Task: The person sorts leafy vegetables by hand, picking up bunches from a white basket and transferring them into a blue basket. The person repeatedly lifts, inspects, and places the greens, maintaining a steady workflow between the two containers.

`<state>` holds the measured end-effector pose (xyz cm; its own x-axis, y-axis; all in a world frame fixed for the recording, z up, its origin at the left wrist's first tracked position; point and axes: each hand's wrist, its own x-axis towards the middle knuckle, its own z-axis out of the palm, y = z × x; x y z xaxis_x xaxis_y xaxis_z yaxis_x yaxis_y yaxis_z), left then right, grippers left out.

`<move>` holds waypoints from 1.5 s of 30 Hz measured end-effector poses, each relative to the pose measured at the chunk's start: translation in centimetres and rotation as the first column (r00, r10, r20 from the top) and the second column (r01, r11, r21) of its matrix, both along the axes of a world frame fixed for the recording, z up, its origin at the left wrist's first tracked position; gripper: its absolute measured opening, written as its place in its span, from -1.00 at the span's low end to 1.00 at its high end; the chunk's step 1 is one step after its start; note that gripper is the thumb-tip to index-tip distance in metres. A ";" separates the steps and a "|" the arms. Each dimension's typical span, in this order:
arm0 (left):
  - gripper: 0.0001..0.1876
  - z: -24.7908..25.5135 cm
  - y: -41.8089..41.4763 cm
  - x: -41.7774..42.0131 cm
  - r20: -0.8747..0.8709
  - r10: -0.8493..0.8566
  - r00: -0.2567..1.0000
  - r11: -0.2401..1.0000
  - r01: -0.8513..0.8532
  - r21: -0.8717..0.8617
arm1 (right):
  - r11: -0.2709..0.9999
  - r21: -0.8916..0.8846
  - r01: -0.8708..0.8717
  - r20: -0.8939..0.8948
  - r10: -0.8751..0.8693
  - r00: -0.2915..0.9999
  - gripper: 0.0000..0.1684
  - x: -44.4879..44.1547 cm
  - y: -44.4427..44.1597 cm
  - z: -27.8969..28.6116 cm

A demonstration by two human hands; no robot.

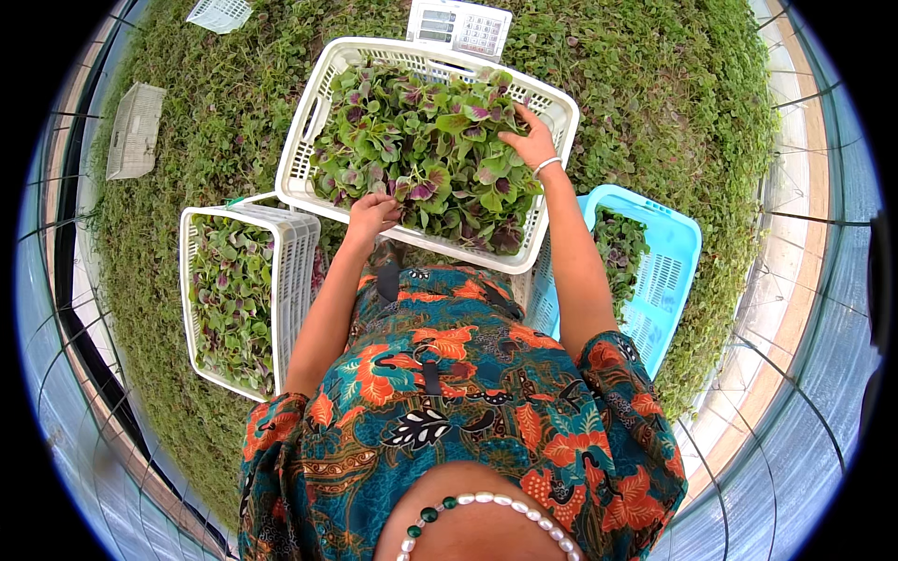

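Note:
A white plastic crate [561, 119] stands before me, filled with leafy greens [421, 140] whose leaves are green with purple centres, like amaranth. My left hand [374, 216] is at the crate's near left edge, its fingers bent together by some leaves; whether it pinches a stem is not clear. My right hand [531, 140], with a bangle on the wrist, reaches into the right part of the crate. Its thumb and fingers are spread around leaves at the top of the heap. A white digital scale [459, 28] with a keypad shows just behind the crate.
On my left stands a white crate [298, 245] of similar greens. To my right is a blue plastic crate [666, 280], partly filled with greens. Two more pale crates [135, 131] [219, 14] lie farther off at the left. Low leafy plants [666, 105] cover the ground.

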<state>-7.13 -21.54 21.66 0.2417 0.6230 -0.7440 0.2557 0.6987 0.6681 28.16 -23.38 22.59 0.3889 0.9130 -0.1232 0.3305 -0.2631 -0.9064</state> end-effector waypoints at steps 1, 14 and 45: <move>-0.85 -0.2 -0.1 -0.1 -0.009 0.008 1.000 1.000 -0.008 -0.014 | 0.998 -0.068 0.011 0.061 -0.007 0.998 -0.06 1.4 0.0 -1.6; -0.81 0.1 -1.0 -1.2 -0.048 0.041 0.998 0.997 -0.044 -0.066 | 0.715 -0.697 0.043 -0.059 -0.117 0.991 -0.02 -6.5 -3.6 -9.3; -0.82 0.6 -2.4 -1.2 -0.105 -0.093 0.990 0.994 0.087 -0.062 | 0.951 -0.304 0.059 0.541 0.121 0.832 -0.66 1.8 5.5 -3.0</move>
<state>-8.32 -23.91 22.29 0.2119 0.5583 -0.8021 0.3873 0.7056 0.5934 29.99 -17.92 19.59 0.4457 0.8801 -0.1635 0.7590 -0.4684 -0.4522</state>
